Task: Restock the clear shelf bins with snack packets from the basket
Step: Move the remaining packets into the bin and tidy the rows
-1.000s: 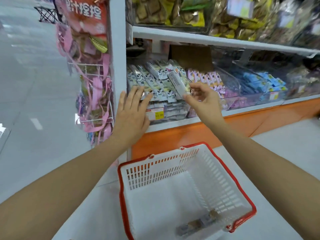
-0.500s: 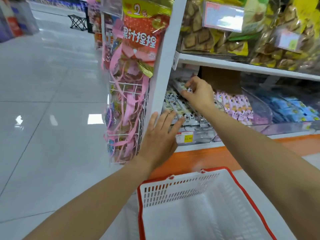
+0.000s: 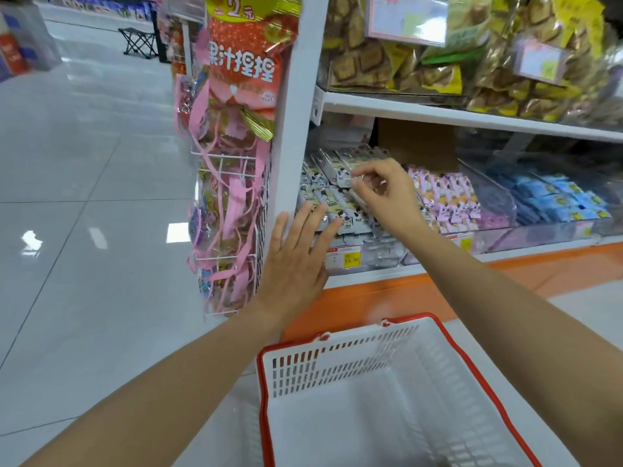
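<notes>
We see the leftmost clear bin (image 3: 382, 256) on the lower shelf filled with grey-and-white snack packets (image 3: 338, 215) in overlapping rows, a yellow price label (image 3: 351, 259) on its front. The next bin holds pink packets (image 3: 445, 197), and the one beyond holds blue packets (image 3: 556, 198). Our left hand (image 3: 296, 261) lies flat with the fingers straight and spread, fingertips on the front row of packets. Our right hand (image 3: 387, 197) hovers over the back rows with curled fingers, thumb and forefinger close at one packet's end; we cannot tell whether they pinch it.

The white basket (image 3: 337, 365) with a red rim sits below the shelf, between our forearms. A white upright post (image 3: 296, 96) borders the bin on the left, and a wire rack of pink-ribboned bags (image 3: 232, 203) hangs beside it. Yellow biscuit bags (image 3: 404, 62) crowd the upper shelf.

The basket's near half is cut off by the frame's lower edge, and our right hand hides part of the packet rows.
</notes>
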`<state>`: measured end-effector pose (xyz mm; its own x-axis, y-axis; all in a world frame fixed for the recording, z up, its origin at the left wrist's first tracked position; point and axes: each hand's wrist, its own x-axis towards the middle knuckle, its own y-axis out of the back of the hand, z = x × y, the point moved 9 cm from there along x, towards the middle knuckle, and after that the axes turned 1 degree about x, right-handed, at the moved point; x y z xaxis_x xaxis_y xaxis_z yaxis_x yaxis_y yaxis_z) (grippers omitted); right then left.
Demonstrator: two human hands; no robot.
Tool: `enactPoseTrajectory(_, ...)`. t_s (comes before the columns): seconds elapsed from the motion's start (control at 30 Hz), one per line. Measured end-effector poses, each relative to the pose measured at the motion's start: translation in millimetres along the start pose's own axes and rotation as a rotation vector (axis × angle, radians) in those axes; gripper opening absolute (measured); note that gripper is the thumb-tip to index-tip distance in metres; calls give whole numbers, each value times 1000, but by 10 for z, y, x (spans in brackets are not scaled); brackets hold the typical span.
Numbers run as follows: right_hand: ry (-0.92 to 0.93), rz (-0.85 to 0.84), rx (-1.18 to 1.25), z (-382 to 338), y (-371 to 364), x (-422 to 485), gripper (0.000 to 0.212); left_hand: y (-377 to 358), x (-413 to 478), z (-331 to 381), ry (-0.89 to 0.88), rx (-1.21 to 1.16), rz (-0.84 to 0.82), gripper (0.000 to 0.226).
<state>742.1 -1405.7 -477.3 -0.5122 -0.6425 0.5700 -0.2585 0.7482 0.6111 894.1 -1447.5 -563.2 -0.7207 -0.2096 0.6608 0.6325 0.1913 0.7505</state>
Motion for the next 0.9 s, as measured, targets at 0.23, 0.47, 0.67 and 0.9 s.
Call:
enactPoseTrajectory(0.23,-28,-66,182,361,306,-878,7,-153,-216,759,-220,-95,96,62)
enactPoseTrajectory(0.47,-374,-428,46,1678,-81,-2127,6,-1212,-704,1159,-251,-95,-467,61)
enactPoseTrajectory(0.67,-557,-903,-113,2492,-543,-3351,13,-1928,-1252,1185,-193,-34,-811,75)
enactPoseTrajectory(0.9,-671,-1377,-239,2946,-806,-4529,32,-2149,-1476,1204,-186,1,-735,76)
